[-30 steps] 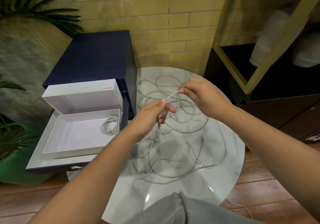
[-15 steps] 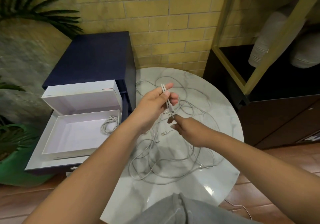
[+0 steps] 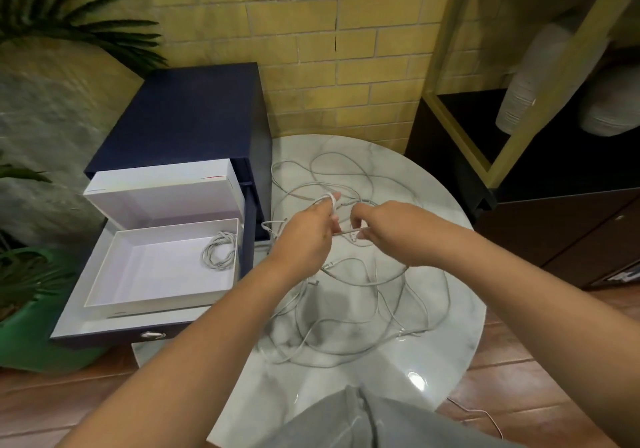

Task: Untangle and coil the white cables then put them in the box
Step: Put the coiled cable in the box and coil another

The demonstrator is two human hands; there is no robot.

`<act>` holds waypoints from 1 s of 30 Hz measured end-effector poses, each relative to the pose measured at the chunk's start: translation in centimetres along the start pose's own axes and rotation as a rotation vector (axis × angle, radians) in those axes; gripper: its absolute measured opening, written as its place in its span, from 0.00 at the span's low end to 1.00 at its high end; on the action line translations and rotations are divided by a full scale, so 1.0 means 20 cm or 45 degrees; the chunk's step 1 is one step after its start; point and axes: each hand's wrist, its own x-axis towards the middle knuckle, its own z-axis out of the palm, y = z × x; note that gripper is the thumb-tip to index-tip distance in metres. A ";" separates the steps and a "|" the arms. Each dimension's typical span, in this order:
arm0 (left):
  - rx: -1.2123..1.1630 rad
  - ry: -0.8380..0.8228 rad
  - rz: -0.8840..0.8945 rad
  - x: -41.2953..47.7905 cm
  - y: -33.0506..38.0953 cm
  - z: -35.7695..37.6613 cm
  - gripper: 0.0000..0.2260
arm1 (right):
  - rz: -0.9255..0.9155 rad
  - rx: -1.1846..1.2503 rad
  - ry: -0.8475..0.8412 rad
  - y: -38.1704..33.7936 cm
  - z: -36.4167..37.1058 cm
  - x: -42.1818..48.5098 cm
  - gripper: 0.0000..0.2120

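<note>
Your tangled white cables (image 3: 363, 284) lie in loose, overlapping loops across the middle of the frame, spread over a round marble table (image 3: 450, 361). Both your hands meet above the upper part of the tangle. Your left hand (image 3: 304, 239), just left of centre, has a few turns of one cable wound round its raised fingers (image 3: 333, 201), which curl to hold them. Your right hand (image 3: 391, 232), just right of centre and close to the left, pinches a short stretch of the same cable between thumb and fingertips, so the cable runs from one hand to the other.

At centre left, the white box (image 3: 138, 274) sits open, with one coiled cable (image 3: 219, 255) lying in its right-hand corner. The box lid (image 3: 162, 198) rests just behind it, upturned. Both sit in the pulled-out drawer (image 3: 79, 323) of a dark blue cabinet (image 3: 183, 111) that stands beside the table's left edge.

A yellow brick wall (image 3: 346, 49) fills the top of the frame. Palm leaves (image 3: 69, 14) reach in at upper left, and a green pot (image 3: 34, 343) shows at lower left. At upper right, a dark shelf with a yellow frame (image 3: 467, 118) holds a stack of white cups (image 3: 530, 76). Your grey-clothed knee (image 3: 346, 423) rises at bottom centre, over a wooden floor (image 3: 519, 395)
</note>
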 end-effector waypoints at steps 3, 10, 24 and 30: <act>0.002 -0.134 0.032 -0.02 0.02 0.00 0.14 | -0.021 -0.113 0.078 0.04 -0.04 0.02 0.03; 0.261 -0.243 0.087 -0.01 0.01 -0.01 0.07 | -0.061 -0.046 0.123 0.07 -0.09 0.02 0.05; -0.260 -0.319 -0.031 -0.01 0.09 0.00 0.14 | -0.170 -0.448 0.356 0.14 -0.07 0.04 0.07; -0.448 -0.267 -0.088 0.00 0.11 0.01 0.16 | -0.170 -0.338 0.443 0.13 -0.07 0.02 0.14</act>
